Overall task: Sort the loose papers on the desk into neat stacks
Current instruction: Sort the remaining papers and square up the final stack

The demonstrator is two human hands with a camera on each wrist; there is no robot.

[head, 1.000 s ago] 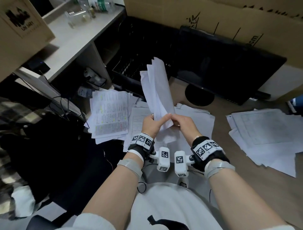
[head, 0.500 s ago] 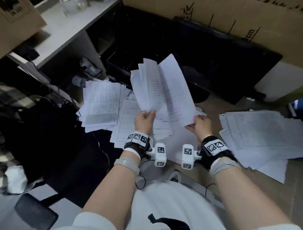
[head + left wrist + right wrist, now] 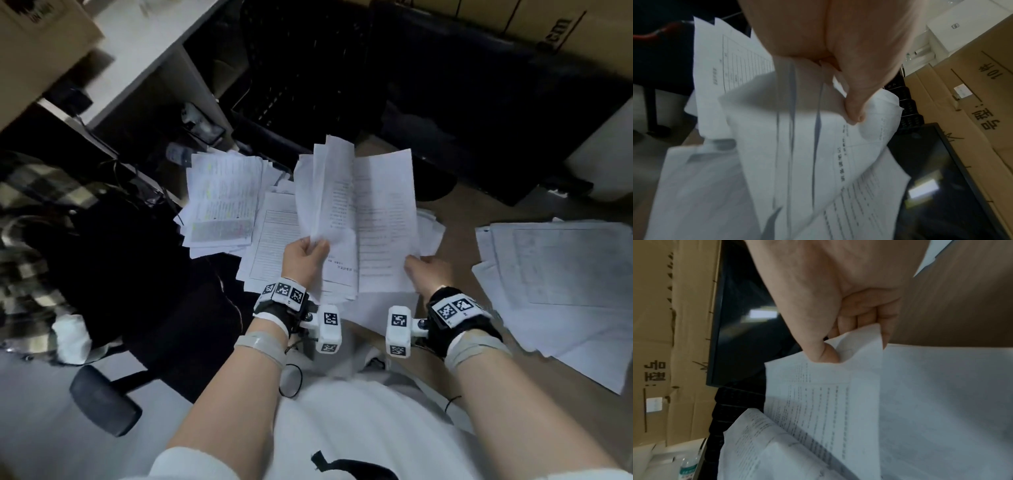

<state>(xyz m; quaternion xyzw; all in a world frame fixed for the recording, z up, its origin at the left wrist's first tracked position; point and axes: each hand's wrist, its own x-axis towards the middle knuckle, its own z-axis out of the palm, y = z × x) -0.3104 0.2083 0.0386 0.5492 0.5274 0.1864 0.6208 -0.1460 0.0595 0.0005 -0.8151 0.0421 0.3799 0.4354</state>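
**Q:** What are the fingers doing here?

**A:** I read it from the tips outward. My left hand [image 3: 304,259] is clenched on a sheaf of papers [image 3: 325,202]: in the left wrist view the thumb [image 3: 854,112] pinches its lower corner, and the sheets fan upward at frame centre. My right hand [image 3: 428,274] pinches the lower right corner of a single sheet [image 3: 383,219]; in the right wrist view the thumb [image 3: 823,352] lies on top and the curled fingers [image 3: 865,318] behind. The sheet is lifted beside the sheaf, and the two overlap along their inner edges.

**Q:** And where do the papers go?

**A:** Three piles lie on the desk [image 3: 455,219]: a highlighted pile [image 3: 222,202] at centre left, a lined-form pile [image 3: 270,240] under the hands, and a spread pile [image 3: 555,274] at right. None has squared edges, so I judge the sorting only partly done.

**Q:** How should this step be done well?

**A:** I would keep the left grip firm near the corner so the sheaf does not slide apart, and draw the single sheet sideways, clear of the sheaf, before lowering it. I would read its layout first, then lay it flat on the matching pile with corners aligned. I cannot tell from here which pile it matches.
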